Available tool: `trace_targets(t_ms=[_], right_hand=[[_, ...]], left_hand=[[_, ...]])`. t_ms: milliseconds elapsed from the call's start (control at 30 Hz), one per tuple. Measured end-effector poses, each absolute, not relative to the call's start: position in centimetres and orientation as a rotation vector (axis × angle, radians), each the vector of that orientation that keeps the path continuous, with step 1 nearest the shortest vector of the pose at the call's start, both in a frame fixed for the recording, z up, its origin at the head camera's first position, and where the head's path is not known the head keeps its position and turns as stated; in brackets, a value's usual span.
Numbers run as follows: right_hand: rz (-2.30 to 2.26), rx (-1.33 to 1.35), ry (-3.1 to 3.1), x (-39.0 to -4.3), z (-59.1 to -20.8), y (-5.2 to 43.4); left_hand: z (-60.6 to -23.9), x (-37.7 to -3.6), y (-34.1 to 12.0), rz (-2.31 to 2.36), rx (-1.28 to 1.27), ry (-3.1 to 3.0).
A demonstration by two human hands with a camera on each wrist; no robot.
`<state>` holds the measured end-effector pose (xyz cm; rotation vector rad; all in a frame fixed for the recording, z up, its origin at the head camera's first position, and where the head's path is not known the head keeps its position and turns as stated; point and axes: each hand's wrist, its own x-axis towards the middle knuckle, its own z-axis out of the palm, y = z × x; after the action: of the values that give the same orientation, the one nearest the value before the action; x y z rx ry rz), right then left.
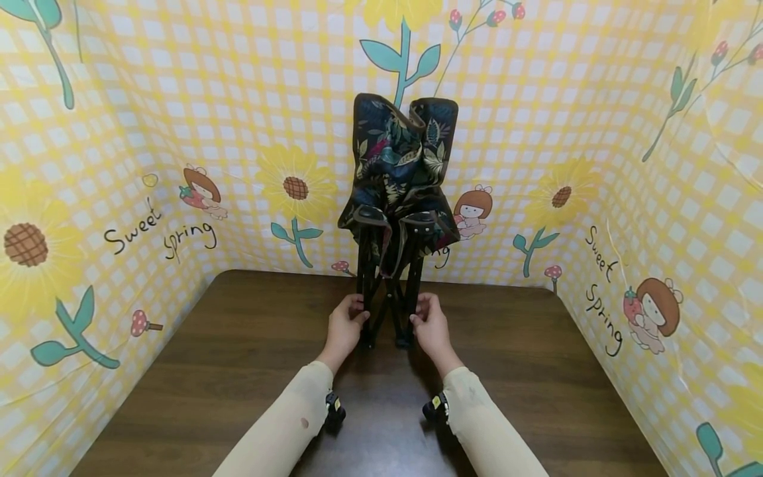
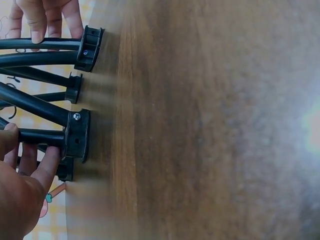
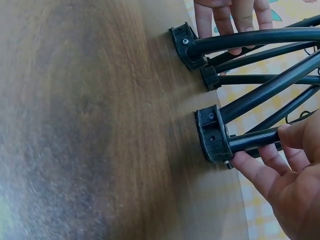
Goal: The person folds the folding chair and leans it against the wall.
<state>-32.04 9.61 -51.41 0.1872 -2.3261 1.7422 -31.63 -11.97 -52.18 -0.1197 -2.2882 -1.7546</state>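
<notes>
A folding camp chair (image 1: 398, 156) with dark, leaf-patterned fabric stands half folded, upright near the back of the table. Its black metal legs cross in the middle and end in black plastic feet (image 2: 77, 135). My left hand (image 1: 344, 329) grips the front left leg low down, thumb and fingers around the tube. On the other side, my right hand (image 1: 432, 329) pinches the front right leg at about the same height. In the right wrist view the right thumb and fingers (image 3: 255, 170) lie close to the foot. The fabric sags in folds between the frame tubes.
The dark brown wooden table (image 1: 268, 411) reaches its back edge just behind the chair. A yellow-and-white checked cloth (image 1: 238, 99) with flower prints hangs around the back and both sides.
</notes>
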Motion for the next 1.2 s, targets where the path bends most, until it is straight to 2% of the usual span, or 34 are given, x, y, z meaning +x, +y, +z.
trace_targets(t_ms=[1200], right_hand=[[1.572, 0.181, -2.418, -34.4, -51.5, 9.2]], left_hand=[[-52.8, -34.1, -11.8, -1.633, -0.093, -2.298]])
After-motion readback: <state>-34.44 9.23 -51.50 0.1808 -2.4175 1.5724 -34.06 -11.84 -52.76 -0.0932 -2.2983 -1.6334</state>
